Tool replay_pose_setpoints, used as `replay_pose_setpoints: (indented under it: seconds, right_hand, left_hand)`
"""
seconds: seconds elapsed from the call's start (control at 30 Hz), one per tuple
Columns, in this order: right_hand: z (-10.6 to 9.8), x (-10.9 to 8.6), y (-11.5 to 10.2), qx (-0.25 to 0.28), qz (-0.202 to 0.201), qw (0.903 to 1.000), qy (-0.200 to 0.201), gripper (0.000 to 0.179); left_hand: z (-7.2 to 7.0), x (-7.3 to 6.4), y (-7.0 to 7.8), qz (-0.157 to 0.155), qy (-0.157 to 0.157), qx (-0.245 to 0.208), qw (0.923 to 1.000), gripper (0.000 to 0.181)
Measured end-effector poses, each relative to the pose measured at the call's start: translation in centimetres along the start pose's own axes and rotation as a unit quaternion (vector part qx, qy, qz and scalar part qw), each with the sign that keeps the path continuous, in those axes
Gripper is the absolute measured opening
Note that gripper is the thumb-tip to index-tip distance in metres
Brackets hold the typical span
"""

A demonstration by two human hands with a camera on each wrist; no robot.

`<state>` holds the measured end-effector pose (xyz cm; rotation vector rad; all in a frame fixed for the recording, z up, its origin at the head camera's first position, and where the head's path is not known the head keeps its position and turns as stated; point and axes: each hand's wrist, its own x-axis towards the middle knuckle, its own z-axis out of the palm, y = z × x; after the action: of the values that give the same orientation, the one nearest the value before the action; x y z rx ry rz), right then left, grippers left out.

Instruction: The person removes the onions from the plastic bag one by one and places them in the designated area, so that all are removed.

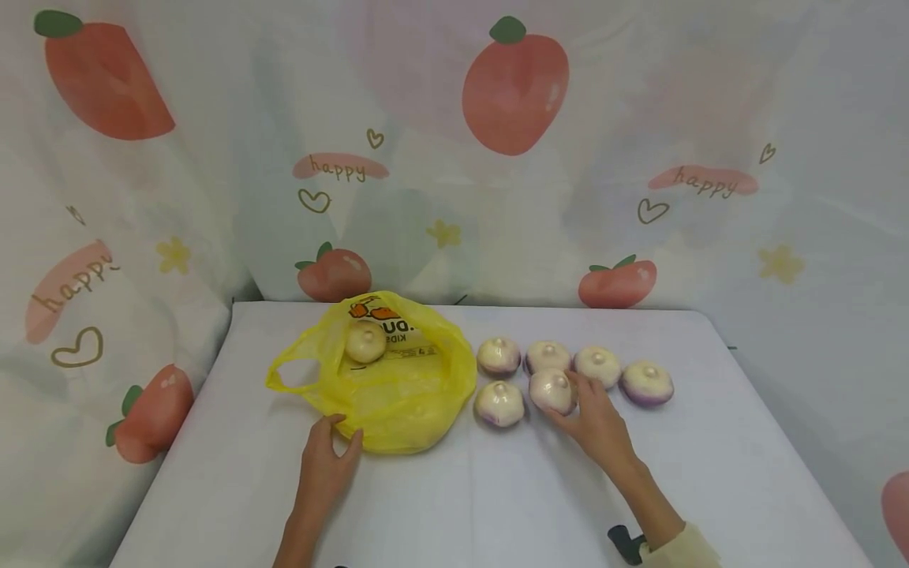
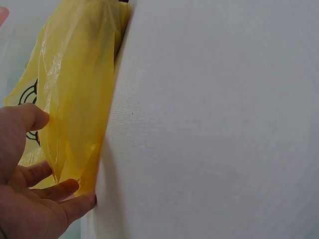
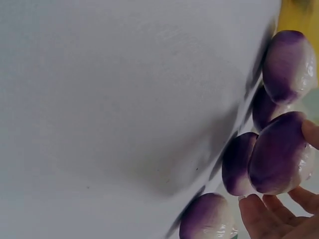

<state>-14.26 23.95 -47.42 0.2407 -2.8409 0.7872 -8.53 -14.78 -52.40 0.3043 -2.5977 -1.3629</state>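
Note:
My right hand (image 1: 592,418) grips a white-and-purple turnip (image 1: 553,391) between thumb and fingers. In the right wrist view this held turnip (image 3: 279,154) overlaps its neighbours, purple side toward the camera. Several more turnips stand around it, pale nubbed ends up, including one at the front left (image 1: 499,404) and one at the far right (image 1: 647,383). My left hand (image 1: 328,465) touches the near left edge of a yellow plastic bag (image 1: 398,430), its fingers spread apart. One pale turnip (image 1: 365,341) shows within the bag's wide mouth.
The bag's handle loop (image 1: 294,375) spreads toward the left on the white table (image 1: 454,505). Behind the table's far edge hangs a fruit-printed curtain (image 1: 440,197). A dark object (image 1: 626,544) sits by my right sleeve.

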Motion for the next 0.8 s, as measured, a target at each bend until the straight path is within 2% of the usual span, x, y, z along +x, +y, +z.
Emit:
replay_pose_setpoints:
  seconds: [0.17,0.3,0.57,0.8]
  right_hand:
    - [0.2,-0.3,0.6,0.007,0.007,0.9997,-0.023,0.066]
    - [0.5,-0.5,1.1,0.022,-0.003,0.9992,-0.032,0.063]
    - [0.8,-0.7,1.5,0.039,-0.019,0.9985,-0.032,0.061]
    - [0.8,-1.0,1.7,0.022,-0.039,0.9986,-0.028,0.067]
  left_hand:
    - [0.1,0.1,-0.1,0.006,0.003,-0.005,1.0000,0.041]
    - [0.1,0.1,-0.1,0.004,0.003,-0.004,1.0000,0.041]
    - [0.0,0.1,-0.1,-0.004,-0.002,-0.004,1.0000,0.042]
    - [-0.1,0.1,0.1,-0.014,-0.006,-0.003,0.9999,0.043]
